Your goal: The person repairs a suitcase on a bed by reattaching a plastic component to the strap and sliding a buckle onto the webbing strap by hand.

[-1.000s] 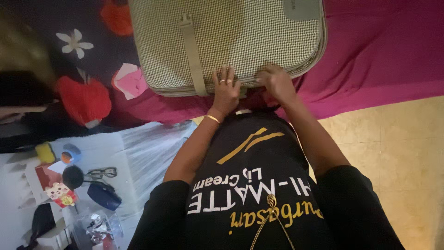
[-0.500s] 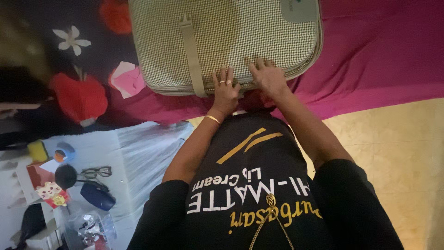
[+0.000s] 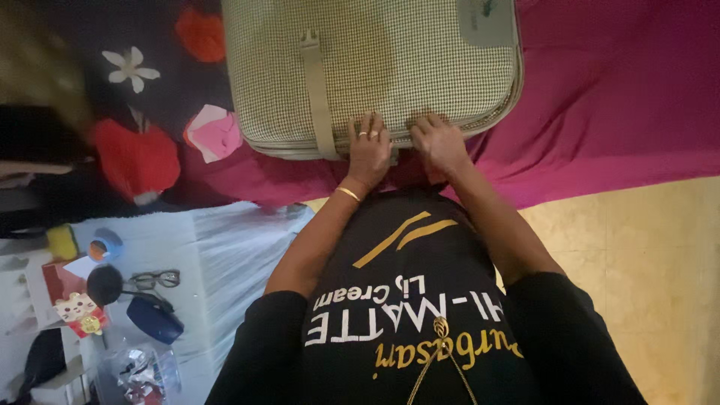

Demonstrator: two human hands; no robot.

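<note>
Presently: two bare hands pressed on a checked fabric case, at its near edge.

Left hand (image 3: 369, 147), rings on the fingers and a gold bangle (image 3: 347, 193) at the wrist, lies flat with fingers spread on the lid, holding nothing; right hand (image 3: 437, 142) just beside it, fingers curled over the same edge, and whether it pinches anything cannot be told. Green-and-white checked case (image 3: 375, 60), closed, with a plain strap (image 3: 318, 90) running down its lid left of the hands, rests on a magenta cloth (image 3: 615, 97). Beyond, to the left: dark floral fabric (image 3: 150, 82); red and pink pieces (image 3: 214, 132). Nearer the body, lower left: spectacles (image 3: 154, 280) and a dark blue pouch (image 3: 155, 319) on a pale sheet (image 3: 225, 255). Yellow floor (image 3: 645, 262) at right.
</note>
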